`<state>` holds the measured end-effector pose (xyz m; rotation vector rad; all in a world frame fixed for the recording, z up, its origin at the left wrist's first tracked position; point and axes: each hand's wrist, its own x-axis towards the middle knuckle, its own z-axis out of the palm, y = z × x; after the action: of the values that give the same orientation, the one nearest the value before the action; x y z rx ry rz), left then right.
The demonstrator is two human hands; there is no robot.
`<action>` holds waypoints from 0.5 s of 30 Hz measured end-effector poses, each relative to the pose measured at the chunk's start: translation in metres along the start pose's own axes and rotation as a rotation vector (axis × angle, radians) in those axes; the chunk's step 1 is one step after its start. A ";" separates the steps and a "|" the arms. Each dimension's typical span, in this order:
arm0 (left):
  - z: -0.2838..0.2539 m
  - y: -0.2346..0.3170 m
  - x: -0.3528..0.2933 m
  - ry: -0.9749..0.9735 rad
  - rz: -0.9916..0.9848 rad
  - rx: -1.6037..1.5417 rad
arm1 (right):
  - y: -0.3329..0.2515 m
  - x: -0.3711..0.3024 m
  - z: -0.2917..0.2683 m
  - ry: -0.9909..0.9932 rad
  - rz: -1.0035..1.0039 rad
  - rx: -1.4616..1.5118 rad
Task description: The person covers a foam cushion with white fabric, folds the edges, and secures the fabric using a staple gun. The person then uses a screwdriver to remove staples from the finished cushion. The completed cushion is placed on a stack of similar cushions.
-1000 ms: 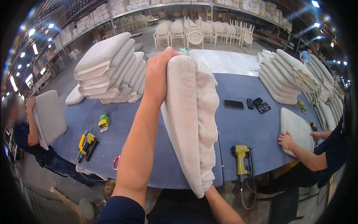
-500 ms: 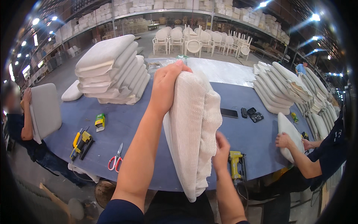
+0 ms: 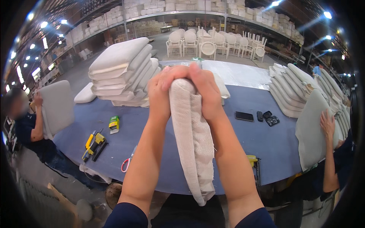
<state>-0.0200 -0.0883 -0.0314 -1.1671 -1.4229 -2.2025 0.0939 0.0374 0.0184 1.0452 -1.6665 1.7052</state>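
Observation:
A seat cushion [image 3: 186, 140] in off-white fabric stands on edge before me, its loose cloth edge ruffled along the right side. My left hand [image 3: 160, 89] is closed round the cushion's far upper end from the left. From the right, my right hand [image 3: 207, 89] wraps the same end, and the fingers of both hands meet over the top. Scissors [image 3: 125, 165] with red and white handles lie left of the cushion, partly behind my left forearm. Behind my right forearm is a yellow staple gun [image 3: 254, 163], partly hidden.
Cushion stacks stand on the blue-grey table [image 3: 247, 100] at left [image 3: 118, 72] and right [image 3: 287, 89]. Another staple gun [image 3: 97, 144], a small green box [image 3: 114, 124] and a phone [image 3: 244, 116] lie there. Co-workers at left [image 3: 28, 125] and right [image 3: 336, 159] handle cushions.
My right hand has risen from the cushion's lower right side to its far upper end, beside my left. The right co-worker's cushion now stands higher. The view has shifted slightly.

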 end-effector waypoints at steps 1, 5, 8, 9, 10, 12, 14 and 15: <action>0.002 0.014 -0.007 0.133 -0.058 0.020 | 0.006 0.004 0.004 0.015 0.017 0.017; -0.015 0.073 -0.038 0.230 -0.088 -0.207 | 0.034 0.023 0.029 -0.001 0.026 0.153; -0.022 0.098 -0.034 0.127 -0.025 -0.168 | 0.056 0.030 0.048 -0.004 -0.011 0.119; -0.027 0.104 -0.035 0.105 -0.027 -0.121 | 0.060 0.033 0.054 -0.032 -0.003 0.087; -0.034 0.107 -0.039 0.087 -0.051 -0.112 | 0.063 0.035 0.060 -0.068 0.001 0.049; -0.046 0.113 -0.043 0.033 -0.097 -0.100 | 0.068 0.035 0.067 -0.106 0.068 0.067; -0.048 0.116 -0.052 0.027 -0.111 0.003 | 0.070 0.039 0.068 -0.131 0.092 0.076; -0.051 0.117 -0.059 0.023 -0.128 0.036 | 0.070 0.039 0.070 -0.138 0.097 0.091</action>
<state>0.0639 -0.1997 -0.0103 -1.0625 -1.5611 -2.2560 0.0263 -0.0443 0.0052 1.1646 -1.7654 1.8224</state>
